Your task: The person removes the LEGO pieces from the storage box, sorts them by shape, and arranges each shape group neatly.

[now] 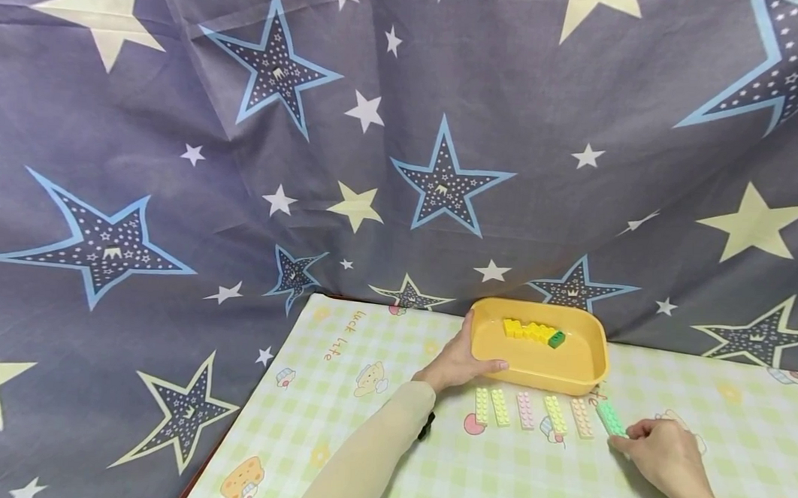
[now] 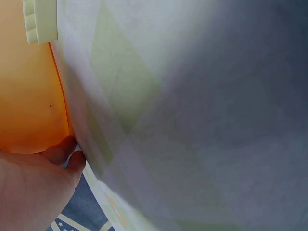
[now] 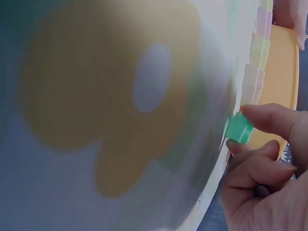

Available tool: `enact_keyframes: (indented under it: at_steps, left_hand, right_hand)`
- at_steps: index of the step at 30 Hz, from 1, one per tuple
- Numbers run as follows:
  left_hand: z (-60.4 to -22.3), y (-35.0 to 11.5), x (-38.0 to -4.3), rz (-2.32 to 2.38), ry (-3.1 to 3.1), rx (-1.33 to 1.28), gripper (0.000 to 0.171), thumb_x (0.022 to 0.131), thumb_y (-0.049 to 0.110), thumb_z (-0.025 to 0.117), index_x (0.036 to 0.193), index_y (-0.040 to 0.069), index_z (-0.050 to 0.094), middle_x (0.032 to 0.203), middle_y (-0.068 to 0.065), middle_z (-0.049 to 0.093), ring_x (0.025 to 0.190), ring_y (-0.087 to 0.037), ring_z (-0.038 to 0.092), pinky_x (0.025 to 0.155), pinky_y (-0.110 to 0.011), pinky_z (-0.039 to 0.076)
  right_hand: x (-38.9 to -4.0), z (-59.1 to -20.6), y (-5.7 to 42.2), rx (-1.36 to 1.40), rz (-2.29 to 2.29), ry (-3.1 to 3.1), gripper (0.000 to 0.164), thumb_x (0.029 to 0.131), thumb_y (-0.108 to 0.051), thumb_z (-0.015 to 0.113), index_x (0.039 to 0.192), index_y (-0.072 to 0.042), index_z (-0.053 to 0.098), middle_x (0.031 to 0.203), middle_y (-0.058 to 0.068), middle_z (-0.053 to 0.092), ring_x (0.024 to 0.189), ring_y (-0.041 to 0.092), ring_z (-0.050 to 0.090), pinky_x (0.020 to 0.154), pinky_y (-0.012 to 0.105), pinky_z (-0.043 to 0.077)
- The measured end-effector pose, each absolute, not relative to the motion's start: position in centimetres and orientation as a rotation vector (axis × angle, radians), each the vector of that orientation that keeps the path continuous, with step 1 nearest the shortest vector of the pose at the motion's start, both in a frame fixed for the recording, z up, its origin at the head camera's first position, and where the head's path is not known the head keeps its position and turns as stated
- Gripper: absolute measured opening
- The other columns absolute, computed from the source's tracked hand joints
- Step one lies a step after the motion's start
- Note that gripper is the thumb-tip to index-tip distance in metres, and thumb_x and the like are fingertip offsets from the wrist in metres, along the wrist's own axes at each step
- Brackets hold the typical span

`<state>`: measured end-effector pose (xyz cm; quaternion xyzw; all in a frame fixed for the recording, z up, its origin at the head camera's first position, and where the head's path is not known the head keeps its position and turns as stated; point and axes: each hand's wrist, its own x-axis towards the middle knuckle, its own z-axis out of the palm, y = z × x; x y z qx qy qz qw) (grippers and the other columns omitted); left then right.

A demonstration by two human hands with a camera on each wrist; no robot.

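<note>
A yellow plastic basin (image 1: 534,378) stands at the back of the table. My left hand (image 1: 459,361) holds it at the left front corner, thumb along the front rim and fingers along the left side. In front of the basin lies a row of pastel building blocks, among them a pale yellow block (image 1: 556,415), a pink block (image 1: 524,410) and a peach block (image 1: 582,419). At the row's right end my right hand (image 1: 666,451) pinches the near end of a mint green block (image 1: 610,419) between thumb and finger; the right wrist view shows this mint block (image 3: 239,128) from its end.
Inside the basin lie yellow blocks (image 1: 530,331) and a dark green block (image 1: 557,339). A checked, printed cloth (image 1: 336,411) covers the table. Behind it hangs a grey-blue curtain (image 1: 398,264) with stars, close to the basin's back rim.
</note>
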<state>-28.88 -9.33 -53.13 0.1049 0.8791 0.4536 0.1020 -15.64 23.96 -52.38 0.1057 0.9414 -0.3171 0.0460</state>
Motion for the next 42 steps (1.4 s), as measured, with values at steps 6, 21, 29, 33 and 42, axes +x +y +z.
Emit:
enact_keyframes:
  at_steps: [6,21,29,33,42]
  left_hand:
    - [-53.1,-9.3,-28.8,1.329,2.595,0.300,0.131,0.088,0.053,0.089,0.178,0.025,-0.002,0.183,-0.015,0.024,0.167,-0.036,0.033,0.137,-0.054,0.031]
    - [-53.0,-9.4,-28.9,1.334,2.592,0.335,0.131,0.088,0.053,0.089,0.178,0.025,-0.004,0.184,-0.014,0.023,0.167,-0.035,0.034,0.137,-0.054,0.032]
    - [-53.2,-9.4,-28.8,1.329,2.598,0.307,0.132,0.088,0.052,0.089,0.178,0.022,-0.003,0.183,-0.015,0.025,0.166,-0.036,0.035,0.136,-0.054,0.032]
    - [-53.1,-9.5,-28.6,1.324,2.588,0.294,0.131,0.089,0.053,0.089,0.178,0.020,-0.003,0.183,-0.015,0.024,0.167,-0.036,0.034,0.137,-0.054,0.031]
    - [-52.9,-9.4,-28.7,1.292,2.607,0.299,0.131,0.089,0.055,0.088,0.178,0.023,-0.003,0.184,-0.010,0.022,0.167,-0.031,0.033,0.137,-0.051,0.032]
  right_hand:
    - [-15.7,-52.2,23.8,0.257,-0.912,2.880,0.026,0.087,-0.026,0.087,0.076,-0.006,0.075,0.082,0.011,0.071,0.080,0.024,0.061,0.067,0.035,0.045]
    - [-17.5,-48.4,25.0,0.181,-0.926,2.940,0.048,0.096,-0.041,0.081,0.098,0.006,0.076,0.078,0.009,0.074,0.069,0.018,0.059,0.061,0.031,0.044]
    - [-21.5,-46.3,22.7,0.013,-1.068,3.063,0.038,0.094,-0.025,0.083,0.106,0.010,0.078,0.079,0.011,0.074,0.068,0.016,0.058,0.060,0.029,0.044]
    - [-24.1,-46.3,21.2,-0.109,-1.097,3.039,0.034,0.093,-0.018,0.083,0.110,0.011,0.077,0.085,0.018,0.076,0.071,0.020,0.061,0.061,0.030,0.046]
    - [-29.9,-46.9,20.3,-0.347,-0.940,2.949,0.027,0.090,-0.007,0.083,0.111,0.009,0.079,0.108,0.029,0.079,0.082,0.030,0.073,0.070,0.039,0.059]
